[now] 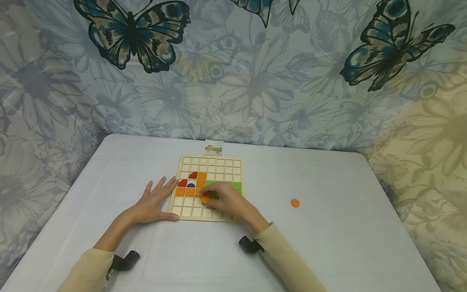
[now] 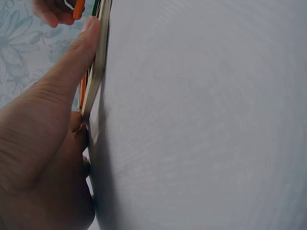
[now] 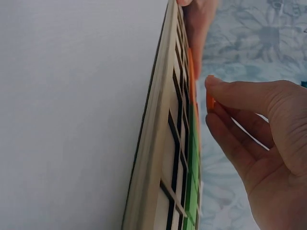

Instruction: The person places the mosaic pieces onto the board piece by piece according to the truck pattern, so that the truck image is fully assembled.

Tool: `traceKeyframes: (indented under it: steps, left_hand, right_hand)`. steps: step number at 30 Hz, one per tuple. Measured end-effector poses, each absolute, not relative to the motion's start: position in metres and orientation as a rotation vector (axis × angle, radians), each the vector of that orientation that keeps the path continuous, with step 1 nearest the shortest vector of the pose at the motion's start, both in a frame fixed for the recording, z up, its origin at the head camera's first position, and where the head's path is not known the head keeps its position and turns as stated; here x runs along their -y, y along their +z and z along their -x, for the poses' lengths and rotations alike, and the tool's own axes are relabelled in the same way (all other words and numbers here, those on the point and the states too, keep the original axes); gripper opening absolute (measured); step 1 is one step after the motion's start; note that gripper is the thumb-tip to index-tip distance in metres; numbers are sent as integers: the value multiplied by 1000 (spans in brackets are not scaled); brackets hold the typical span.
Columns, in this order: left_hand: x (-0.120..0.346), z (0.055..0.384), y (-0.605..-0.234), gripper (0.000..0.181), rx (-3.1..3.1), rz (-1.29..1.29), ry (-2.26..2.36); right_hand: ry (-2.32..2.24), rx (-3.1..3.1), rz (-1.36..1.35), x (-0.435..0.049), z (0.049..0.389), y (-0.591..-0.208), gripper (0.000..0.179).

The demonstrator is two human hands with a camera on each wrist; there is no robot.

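A wooden grid board point(image 1: 186, 211) lies on the table with red, orange, blue and green pieces set in its squares. My right hand point(image 1: 228, 199) is over the board and pinches an orange disc point(image 1: 205, 199) between thumb and fingertips. In the right wrist view that orange disc point(image 3: 210, 95) is held on edge, apart from the board. My left hand point(image 1: 151, 203) lies spread at the board's left side, its thumb at the near left corner and its fingertips by the left edge. Some green pieces point(image 1: 237, 185) are partly hidden behind the right hand.
Another orange disc point(image 1: 295, 202) lies on the white table point(image 1: 328, 239), to the right of the board. A small printed picture card point(image 1: 213, 147) sits just beyond the board's far edge. Butterfly-patterned cloth point(image 1: 255, 81) hangs behind the table.
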State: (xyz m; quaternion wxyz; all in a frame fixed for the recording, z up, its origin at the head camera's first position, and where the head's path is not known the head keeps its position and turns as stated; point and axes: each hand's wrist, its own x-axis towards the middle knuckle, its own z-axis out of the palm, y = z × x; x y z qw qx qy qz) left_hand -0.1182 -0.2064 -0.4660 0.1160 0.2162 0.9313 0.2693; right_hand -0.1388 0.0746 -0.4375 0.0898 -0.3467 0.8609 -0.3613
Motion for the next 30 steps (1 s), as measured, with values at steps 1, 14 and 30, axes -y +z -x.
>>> traceKeyframes:
  steps: [1,14,30]
  left_hand:
    - [207,118,-467,116,-2728,-632,784]
    - [207,119,-470,117,-2723,-628,783]
    - [209,120,-469,116,-2717,-639,793]
  right_hand:
    - [-1073,-2565,1036,-72,139,-438,30]
    - [-1051,-2566,1039,-49,141,-444,30]
    - [-1061,-2535,1087,-30,140,-450,32]
